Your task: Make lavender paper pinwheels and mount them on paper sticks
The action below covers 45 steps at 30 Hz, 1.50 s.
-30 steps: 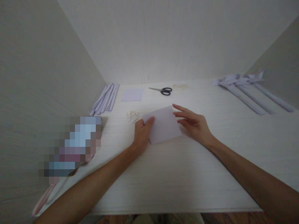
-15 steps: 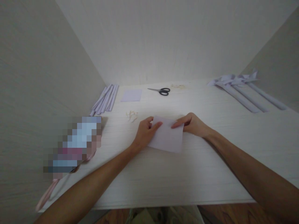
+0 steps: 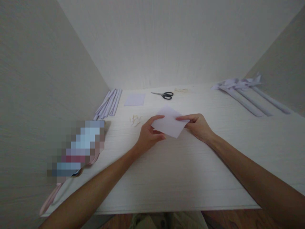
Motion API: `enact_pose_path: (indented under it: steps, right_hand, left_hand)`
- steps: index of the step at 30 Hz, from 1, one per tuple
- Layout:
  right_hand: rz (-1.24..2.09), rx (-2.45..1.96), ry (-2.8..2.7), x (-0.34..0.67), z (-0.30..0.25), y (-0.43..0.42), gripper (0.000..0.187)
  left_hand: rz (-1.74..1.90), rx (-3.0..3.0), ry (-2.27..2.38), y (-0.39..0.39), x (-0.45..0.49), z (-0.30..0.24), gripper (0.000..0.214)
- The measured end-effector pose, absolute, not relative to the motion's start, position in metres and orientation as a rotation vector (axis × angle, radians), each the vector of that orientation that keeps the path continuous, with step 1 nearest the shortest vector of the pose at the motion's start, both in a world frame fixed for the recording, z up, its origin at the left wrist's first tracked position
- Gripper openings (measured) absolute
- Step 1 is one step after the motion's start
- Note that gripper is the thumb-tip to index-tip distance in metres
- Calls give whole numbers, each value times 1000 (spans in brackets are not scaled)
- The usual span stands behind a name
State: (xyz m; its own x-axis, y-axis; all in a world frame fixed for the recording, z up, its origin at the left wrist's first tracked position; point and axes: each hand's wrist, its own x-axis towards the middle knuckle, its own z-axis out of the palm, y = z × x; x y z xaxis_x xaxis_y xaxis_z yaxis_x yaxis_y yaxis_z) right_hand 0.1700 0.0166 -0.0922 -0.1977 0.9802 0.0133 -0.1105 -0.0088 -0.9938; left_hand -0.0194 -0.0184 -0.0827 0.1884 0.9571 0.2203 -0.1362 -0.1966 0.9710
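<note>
A pale lilac paper sheet (image 3: 169, 125) is held a little above the white table (image 3: 181, 178), turned so one corner points toward me. My left hand (image 3: 148, 135) pinches its left corner between thumb and fingers. My right hand (image 3: 197, 126) pinches the right corner. Both hands sit near the middle of the table.
Black-handled scissors (image 3: 165, 94) lie at the back, with a flat lilac paper square (image 3: 134, 99) to their left. Rolled lilac paper tubes (image 3: 109, 103) rest along the left wall. Longer paper tubes with folded tops (image 3: 247, 95) lie at the back right. Small pale scraps (image 3: 134, 119) lie near my left hand.
The sheet has come up off the table and been rotated from lying flat to corner-on. Both hands changed from pressing on it to pinching opposite corners.
</note>
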Motion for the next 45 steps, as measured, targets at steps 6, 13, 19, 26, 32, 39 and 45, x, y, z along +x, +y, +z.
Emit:
enact_pose_path:
  steps: [6,13,19,26,32,39,45]
  right_hand:
    - [1487,-988,-1181,171,-90,18,25]
    - [1498,-876,-1329,173,-90,15,29]
    - [1520,-763,-1359,175,-83,12,11]
    - [1529,-794,-1284,172,-87,14,3]
    - [1559,-872,-1503,171,-84,9,15]
    - [1670,-857,-1487,167,-80,3,23]
    - [1476,-894,-1634,163,-82,1,14]
  left_hand:
    - [1184,1450,1008,-17,-22,-85,52]
    - [1288,1422,1137,-15,-23,-84,18]
    - [1256,1352,1122,-16,-22,-81,20]
    - [1301,1132,1116,-9,-22,-88,20]
    - [1356,955,1085,-5,-23,-91,19]
    - [1164,1150,1048,-12,-21,-87,18]
    - [1184,1137,961,-12,-21,-86,28]
